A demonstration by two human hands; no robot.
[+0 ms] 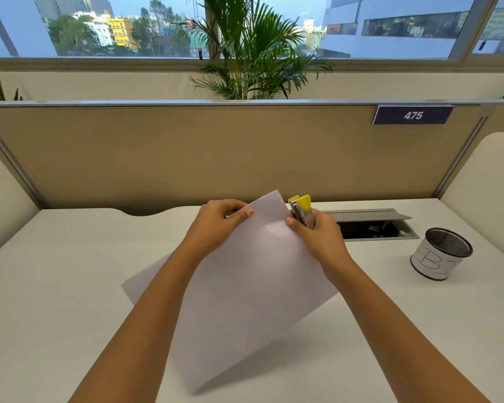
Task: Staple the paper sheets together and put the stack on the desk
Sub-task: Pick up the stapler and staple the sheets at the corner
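Paper sheets (245, 286) pinched by left hand (224, 221); right hand (316, 232) grips stapler (302, 209) at their one-o'clock corner. Stapling apparently pending: seat corner, squeeze.

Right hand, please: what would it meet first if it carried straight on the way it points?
Probably the upper corner of the paper sheets, just beside the right hand and its stapler; past that, the beige partition, though depth is unclear.

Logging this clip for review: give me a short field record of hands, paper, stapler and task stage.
left hand: pinches paper sheets at upper edge
right hand: grips stapler, thumb at sheets' edge
paper sheets: tilted, held above desk
stapler: yellow, upright beside sheets' top corner
mesh cup: on desk, right
stage: no staple visible; stack not down
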